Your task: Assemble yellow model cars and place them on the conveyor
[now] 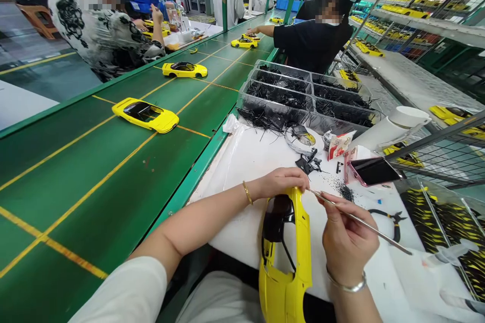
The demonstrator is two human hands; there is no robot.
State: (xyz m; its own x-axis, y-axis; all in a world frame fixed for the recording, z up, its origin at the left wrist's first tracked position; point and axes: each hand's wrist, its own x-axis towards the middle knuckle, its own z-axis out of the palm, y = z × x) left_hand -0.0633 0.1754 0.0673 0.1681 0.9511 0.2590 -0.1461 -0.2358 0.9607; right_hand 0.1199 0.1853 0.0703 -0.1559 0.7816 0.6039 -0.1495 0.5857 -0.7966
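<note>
Yellow model car shell [303, 247] looks light, stiff and fragile; hold it by its edges. Left hand [278, 184] pinches its upper end, right hand [346, 242] grips steel tweezers [390, 240].

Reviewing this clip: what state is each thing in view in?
Left hand: gripping the shell's edge
Right hand: pinching the tweezers
Metal tweezers: tip at the shell
Yellow model car shell: hollow, held up
Plastic bins: full of thin black parts
Pink-cased phone: lying flat, screen dark
Yellow model car: upright on the belt

The model car body [285, 257] I hold is bright yellow with black windows, my tweezers [359, 221] are silver, and the belt [94, 161] is green with yellow lines.
</note>
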